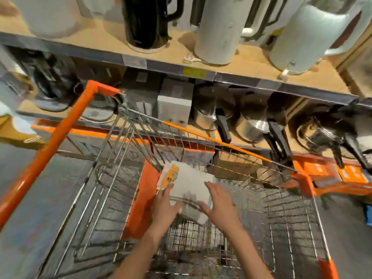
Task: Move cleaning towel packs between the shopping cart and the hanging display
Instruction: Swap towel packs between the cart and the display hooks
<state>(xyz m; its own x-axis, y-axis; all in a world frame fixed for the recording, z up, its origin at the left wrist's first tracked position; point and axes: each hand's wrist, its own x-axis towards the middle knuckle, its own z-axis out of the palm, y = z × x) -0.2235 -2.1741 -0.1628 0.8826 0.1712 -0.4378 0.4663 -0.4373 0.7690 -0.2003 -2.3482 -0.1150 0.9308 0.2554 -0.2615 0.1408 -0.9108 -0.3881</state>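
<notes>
Seen from the head camera, a white towel pack (189, 186) with a yellow label sits over the wire shopping cart (281, 208), near its left wall. The left hand (166, 204) grasps the pack's near-left edge, thumb underneath. The right hand (218, 204) rests on it, fingers straight, grip released. Kettles crowd the shelf (201, 74) beyond.

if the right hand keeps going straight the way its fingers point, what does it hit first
The right hand points up and left, fingers straight. First in line is the white towel pack that the left hand holds over the cart. Its fingertips look at the pack already; depth is unclear.
</notes>
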